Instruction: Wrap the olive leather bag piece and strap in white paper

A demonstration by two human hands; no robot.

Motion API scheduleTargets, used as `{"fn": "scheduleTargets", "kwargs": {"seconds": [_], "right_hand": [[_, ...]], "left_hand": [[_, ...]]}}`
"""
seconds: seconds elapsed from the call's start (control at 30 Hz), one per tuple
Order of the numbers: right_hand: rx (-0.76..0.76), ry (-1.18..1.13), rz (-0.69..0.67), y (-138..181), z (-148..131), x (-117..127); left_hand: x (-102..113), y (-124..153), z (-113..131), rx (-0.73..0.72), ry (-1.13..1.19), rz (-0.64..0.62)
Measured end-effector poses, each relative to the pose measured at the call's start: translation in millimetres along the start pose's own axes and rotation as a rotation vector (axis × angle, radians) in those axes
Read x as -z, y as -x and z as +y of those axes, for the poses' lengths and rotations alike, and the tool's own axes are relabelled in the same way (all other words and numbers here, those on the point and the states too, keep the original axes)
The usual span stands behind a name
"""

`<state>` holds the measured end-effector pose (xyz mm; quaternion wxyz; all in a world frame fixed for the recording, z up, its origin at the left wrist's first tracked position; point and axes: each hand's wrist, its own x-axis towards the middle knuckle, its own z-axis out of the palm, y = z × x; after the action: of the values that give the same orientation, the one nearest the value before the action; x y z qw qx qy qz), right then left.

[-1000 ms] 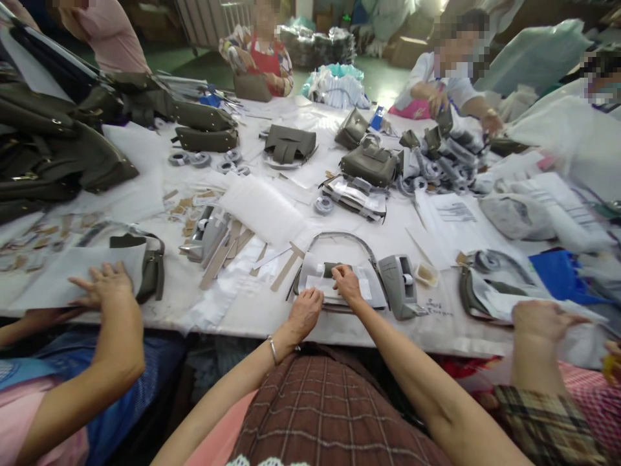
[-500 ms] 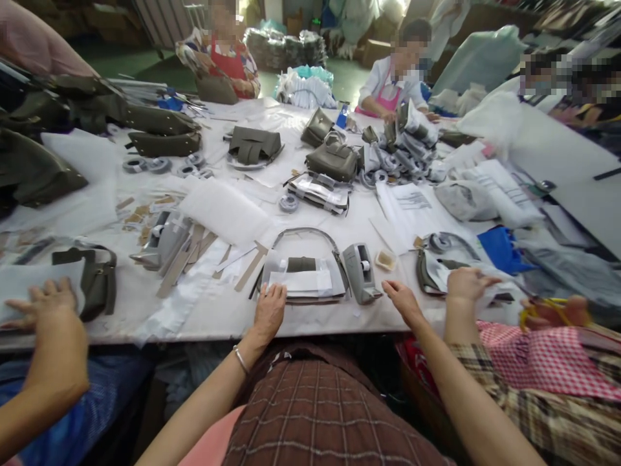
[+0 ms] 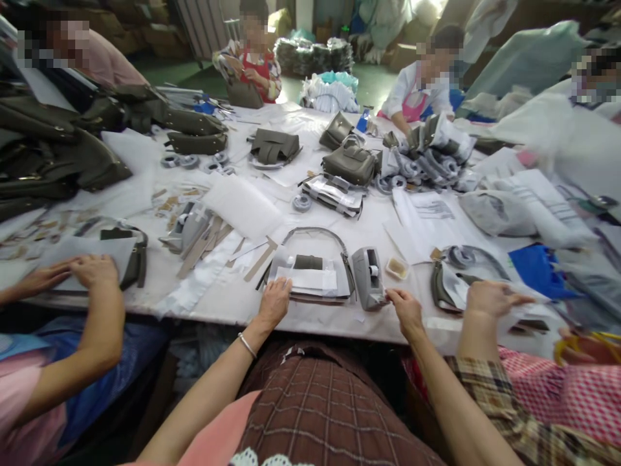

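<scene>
In front of me lies an olive-green handbag with its handle arched away from me and white wrapping sheet across its front. My left hand rests on the bag's near left corner, its fingers laid on the sheet. Just right of the bag stands a grey tape dispenser with a roll in it. At the dispenser's front edge, my right hand pinches the end of the tape between thumb and finger. A small open dish sits behind that hand.
To my left, a co-worker's hands press a sheet over another bag. On my right, a co-worker's hand is at a partly wrapped bag. Cardboard strips, a second dispenser and piled bags lie farther off.
My right fingertips have closed in on the dispenser's front edge. My left hand stays on the bag. The left co-worker's two hands now come together on their sheet. The whole view has shifted slightly.
</scene>
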<state>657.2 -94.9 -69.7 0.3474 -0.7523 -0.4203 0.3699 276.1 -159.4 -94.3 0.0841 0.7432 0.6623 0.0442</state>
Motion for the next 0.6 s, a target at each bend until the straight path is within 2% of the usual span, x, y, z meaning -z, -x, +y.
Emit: {"fn": "scheduleTargets", "kwargs": {"seconds": [0.07,0.2,0.37,0.43,0.5,0.6], "right_hand": [[0.041,0.043,0.05,8.7,10.6,6.0],[-0.031,0.106,-0.027,19.6,33.8,14.0],[-0.119,0.452,-0.106,34.1,47.2,20.8],[-0.062,0.479,-0.188,45.4,36.8,16.2],[0.062,0.413,-0.339,57.2,12.2,-0.2],[0.284,0.314,-0.613,67.7,-45.4,-48.6]], "left_hand": [[-0.2,-0.1,1.9,0.008,0.019,0.001],[-0.3,-1.4,4.0,0.022,0.036,0.011],[0.8,-1.5,6.0,0.035,0.044,0.007],[-0.6,-1.2,6.8,0.041,0.053,0.019],[-3.4,-1.0,7.3,0.049,0.053,0.033],[-7.3,-0.8,8.3,0.061,0.046,0.053]]}}
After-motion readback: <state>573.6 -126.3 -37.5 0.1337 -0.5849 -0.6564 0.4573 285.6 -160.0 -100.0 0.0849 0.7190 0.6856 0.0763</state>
